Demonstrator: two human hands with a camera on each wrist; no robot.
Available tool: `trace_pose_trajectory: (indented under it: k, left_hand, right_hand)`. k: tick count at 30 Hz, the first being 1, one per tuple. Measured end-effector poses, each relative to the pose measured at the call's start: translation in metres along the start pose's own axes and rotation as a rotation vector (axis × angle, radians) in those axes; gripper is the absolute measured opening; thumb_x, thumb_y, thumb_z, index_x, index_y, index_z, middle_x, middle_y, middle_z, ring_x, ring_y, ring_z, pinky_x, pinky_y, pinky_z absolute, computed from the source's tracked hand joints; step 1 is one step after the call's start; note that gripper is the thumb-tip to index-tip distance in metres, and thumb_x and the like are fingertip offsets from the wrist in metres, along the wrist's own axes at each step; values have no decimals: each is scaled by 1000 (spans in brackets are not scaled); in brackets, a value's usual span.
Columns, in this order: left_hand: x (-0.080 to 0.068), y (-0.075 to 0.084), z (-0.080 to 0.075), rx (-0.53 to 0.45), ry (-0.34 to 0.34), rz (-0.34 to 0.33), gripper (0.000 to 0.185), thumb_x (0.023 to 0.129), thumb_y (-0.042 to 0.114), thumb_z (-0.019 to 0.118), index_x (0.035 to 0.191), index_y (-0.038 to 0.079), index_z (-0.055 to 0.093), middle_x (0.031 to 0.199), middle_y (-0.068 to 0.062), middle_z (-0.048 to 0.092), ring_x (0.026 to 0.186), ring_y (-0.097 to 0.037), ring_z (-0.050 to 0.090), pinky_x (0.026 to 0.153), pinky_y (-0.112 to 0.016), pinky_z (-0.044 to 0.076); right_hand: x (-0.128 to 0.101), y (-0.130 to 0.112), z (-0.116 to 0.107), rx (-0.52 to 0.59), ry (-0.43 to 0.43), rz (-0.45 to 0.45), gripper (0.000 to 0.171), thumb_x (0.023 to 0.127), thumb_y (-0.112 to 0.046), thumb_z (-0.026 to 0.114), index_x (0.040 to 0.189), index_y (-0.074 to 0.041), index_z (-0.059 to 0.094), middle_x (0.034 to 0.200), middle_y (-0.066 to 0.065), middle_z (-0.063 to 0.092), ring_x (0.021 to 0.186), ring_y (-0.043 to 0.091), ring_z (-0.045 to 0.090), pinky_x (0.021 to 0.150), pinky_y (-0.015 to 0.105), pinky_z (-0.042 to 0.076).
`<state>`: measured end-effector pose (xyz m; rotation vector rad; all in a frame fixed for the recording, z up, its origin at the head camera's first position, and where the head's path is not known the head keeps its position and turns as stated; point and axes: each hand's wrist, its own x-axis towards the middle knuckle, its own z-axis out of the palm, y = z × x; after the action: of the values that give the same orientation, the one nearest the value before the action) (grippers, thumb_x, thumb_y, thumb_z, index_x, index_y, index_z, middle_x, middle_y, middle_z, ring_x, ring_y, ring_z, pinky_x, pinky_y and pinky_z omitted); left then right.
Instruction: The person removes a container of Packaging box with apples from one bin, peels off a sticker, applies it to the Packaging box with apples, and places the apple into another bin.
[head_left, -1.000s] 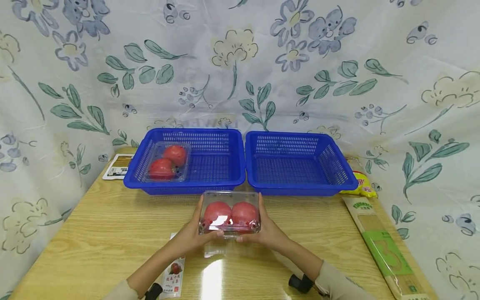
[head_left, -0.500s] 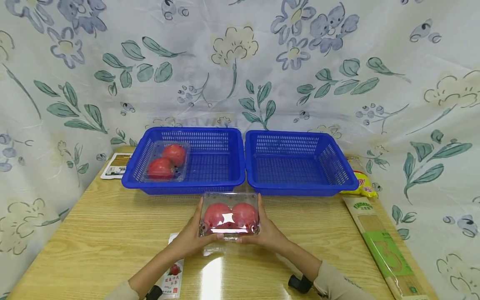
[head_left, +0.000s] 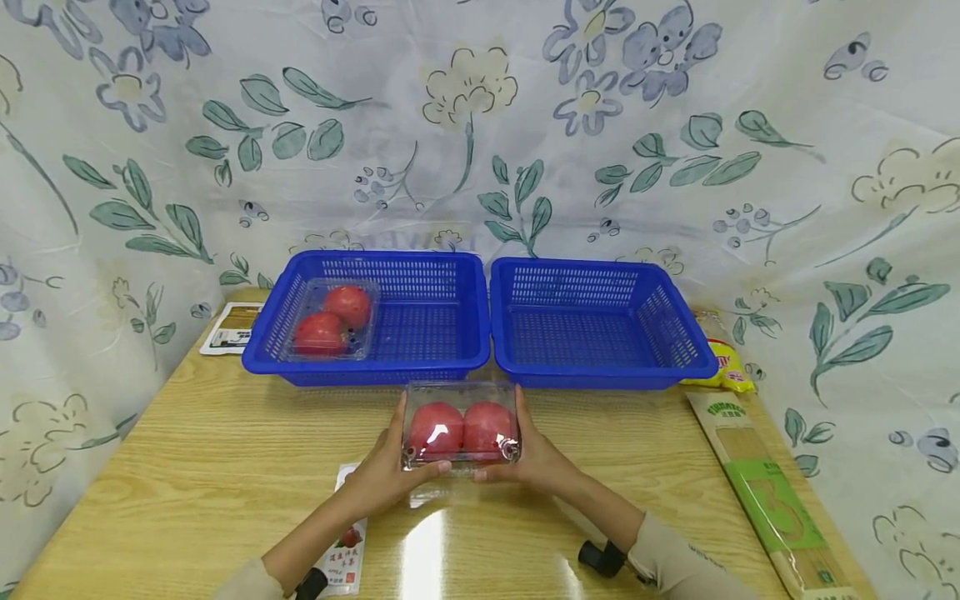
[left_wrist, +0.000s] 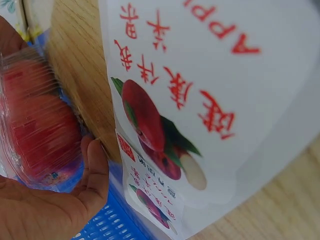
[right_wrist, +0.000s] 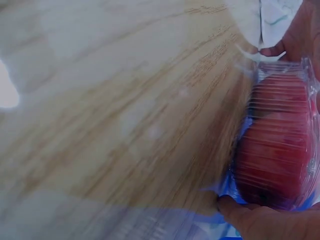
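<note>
A clear plastic box of two red apples (head_left: 462, 427) is held over the near side of the baskets in the head view. My left hand (head_left: 381, 477) grips its left side, with the thumb along the front edge. On the opposite side my right hand (head_left: 537, 463) holds it the same way. The left wrist view shows fingers (left_wrist: 96, 167) against the ridged side of the box. Another clear box of two red apples (head_left: 330, 321) lies in the left blue basket (head_left: 367, 367). Beside it stands the right blue basket (head_left: 600, 377).
A white printed apple sleeve (head_left: 347, 554) lies by my left forearm. Along the table's (head_left: 187, 467) right edge lies a green-and-clear noodle pack (head_left: 780, 500). A yellow bag (head_left: 731, 371) sits behind the right basket's corner, a white-edged packet (head_left: 231, 328) beside the left basket.
The box tips slightly in both hands, and the glare on its lid shifts. The hands keep their grip in nearly the same place. The head view moves a little.
</note>
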<state>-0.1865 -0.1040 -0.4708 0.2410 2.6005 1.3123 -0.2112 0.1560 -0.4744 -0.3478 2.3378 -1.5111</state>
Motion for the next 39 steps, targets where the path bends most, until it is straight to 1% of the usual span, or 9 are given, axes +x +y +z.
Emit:
trace_pose_trajectory:
  k: [10, 19, 20, 22, 24, 27, 32, 36, 39]
  left_hand:
    - [1, 2, -3, 41, -6, -34, 121, 82, 62, 71, 159, 22, -12, 162, -29, 11, 144, -53, 21, 105, -73, 29]
    - [4, -5, -10, 93, -19, 9, 119, 83, 62, 70, 160, 20, -10, 164, -22, 9, 144, -51, 23, 105, -71, 31]
    - [3, -6, -12, 106, -20, 16, 118, 83, 63, 69, 160, 21, -10, 164, -22, 11, 143, -51, 25, 104, -71, 33]
    - [2, -7, -20, 118, -23, 25, 118, 82, 61, 71, 160, 22, -8, 159, -25, 26, 131, -51, 46, 94, -64, 46]
    - [0, -9, -31, 133, -24, 44, 116, 82, 58, 73, 161, 21, -4, 150, -26, 40, 115, -42, 60, 84, -53, 53]
    - [-5, -14, -52, 179, -15, 58, 113, 80, 54, 77, 161, 14, 8, 134, -21, 53, 98, -25, 65, 72, -39, 53]
    - [-15, -28, -82, 327, 35, 36, 101, 79, 56, 77, 153, 3, 33, 128, -20, 58, 98, -26, 63, 71, -42, 52]
    - [-20, -39, -90, 396, 44, 6, 88, 75, 54, 81, 140, 2, 52, 113, -16, 62, 91, -24, 61, 65, -39, 48]
    - [-22, -47, -90, 412, 18, 23, 80, 71, 48, 86, 132, 3, 60, 105, -13, 61, 90, -23, 60, 64, -36, 47]
  right_hand:
    - [2, -1, -2, 23, -13, 25, 146, 67, -36, 93, 157, -18, -20, 155, 28, 33, 141, 44, 36, 115, 57, 28]
    - [3, -1, -3, 13, -8, 33, 143, 67, -35, 93, 158, -15, -15, 157, 27, 28, 143, 42, 34, 116, 56, 28]
    - [3, -1, -3, 14, -6, 35, 142, 67, -34, 93, 159, -15, -15, 158, 27, 27, 143, 42, 33, 116, 56, 27]
    - [3, -2, -3, 14, -2, 38, 141, 68, -32, 93, 159, -16, -14, 159, 28, 25, 144, 43, 31, 116, 56, 27]
    - [1, -2, -4, 12, 3, 43, 141, 67, -32, 93, 159, -18, -14, 160, 28, 20, 145, 45, 27, 116, 58, 25]
    - [-1, -2, -4, 5, 0, 40, 142, 67, -36, 93, 159, -22, -14, 162, 28, 12, 147, 47, 21, 115, 60, 24]
    - [-5, -3, -6, -4, -5, 24, 141, 66, -43, 92, 159, -24, -12, 163, 25, 6, 148, 45, 15, 116, 58, 23]
    - [-6, -3, -6, 22, -12, 16, 139, 68, -42, 91, 159, -24, -12, 164, 23, 4, 149, 43, 14, 117, 56, 21]
    - [-6, -3, -6, 29, -23, 7, 136, 71, -41, 89, 159, -22, -13, 165, 21, 2, 149, 42, 15, 117, 56, 22]
